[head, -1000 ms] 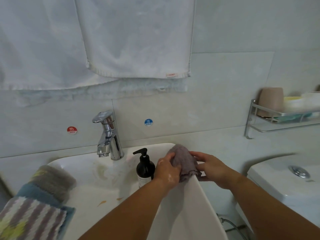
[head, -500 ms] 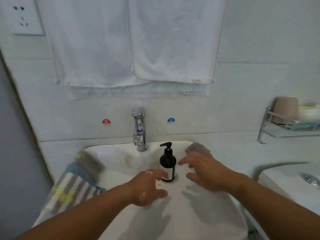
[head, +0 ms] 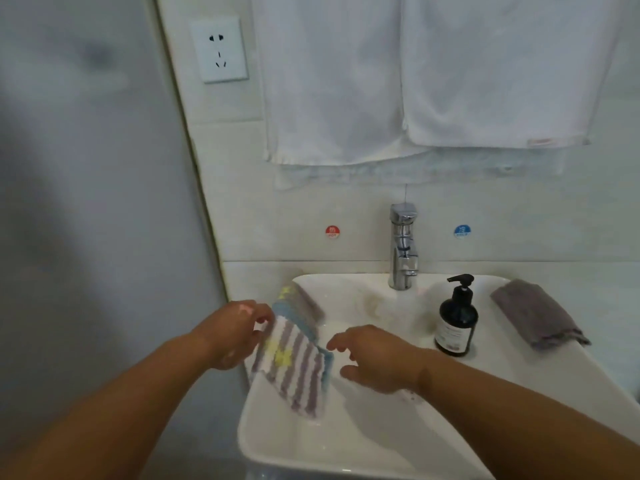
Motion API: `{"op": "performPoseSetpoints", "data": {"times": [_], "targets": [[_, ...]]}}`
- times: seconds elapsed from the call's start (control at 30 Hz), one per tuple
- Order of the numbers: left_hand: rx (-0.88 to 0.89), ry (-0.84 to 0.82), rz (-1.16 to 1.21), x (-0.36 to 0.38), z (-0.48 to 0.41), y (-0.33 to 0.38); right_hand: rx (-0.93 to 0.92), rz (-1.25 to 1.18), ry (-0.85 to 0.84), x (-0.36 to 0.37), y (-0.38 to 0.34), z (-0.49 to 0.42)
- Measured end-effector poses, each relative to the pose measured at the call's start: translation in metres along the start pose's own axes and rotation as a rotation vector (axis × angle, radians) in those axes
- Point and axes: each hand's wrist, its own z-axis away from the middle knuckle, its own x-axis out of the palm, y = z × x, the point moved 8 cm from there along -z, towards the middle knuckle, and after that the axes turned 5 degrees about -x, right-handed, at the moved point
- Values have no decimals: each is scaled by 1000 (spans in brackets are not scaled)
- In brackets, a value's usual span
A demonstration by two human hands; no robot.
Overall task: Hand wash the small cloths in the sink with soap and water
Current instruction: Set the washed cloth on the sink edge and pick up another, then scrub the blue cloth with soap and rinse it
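A striped purple-and-white cloth [head: 294,368] with yellow marks hangs over the left rim of the white sink [head: 346,455]. My left hand [head: 232,332] pinches its upper left edge. Under it lie a blue cloth [head: 322,344] and a grey one [head: 308,303]. My right hand [head: 374,358] hovers over the basin just right of the striped cloth, fingers spread and holding nothing. A grey-purple cloth [head: 533,315] lies folded on the sink's right rim. A black soap pump bottle [head: 457,320] stands on the rim beside it. The chrome tap [head: 403,247] is off.
White towels [head: 433,74] hang on the wall above the tap. A wall socket [head: 220,50] sits at upper left. Red hot [head: 332,232] and blue cold [head: 462,231] stickers flank the tap. A grey wall or door closes off the left side.
The grey-purple cloth was set down on the right rim and released. Both hands moved left across the basin, and my left hand took hold of the striped cloth. The view swung left.
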Motion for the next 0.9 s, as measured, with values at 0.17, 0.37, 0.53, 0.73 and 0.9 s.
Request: {"op": "performPoseSetpoints", "data": {"times": [0.17, 0.37, 0.53, 0.73, 0.9], "targets": [[-50, -5, 209, 21, -2, -31, 16, -74, 56, 6, -21, -45], [-11, 68, 409, 27, -8, -28, 116, -166, 102, 15, -16, -68], [-71, 126, 403, 25, -12, -34, 174, -202, 145, 18, -7, -73], [-116, 107, 320, 15, -10, -41, 177, -276, 88, 14, 1, -70], [-88, 106, 361, -13, -2, -32, 104, -351, 103, -6, 4, -51]]}}
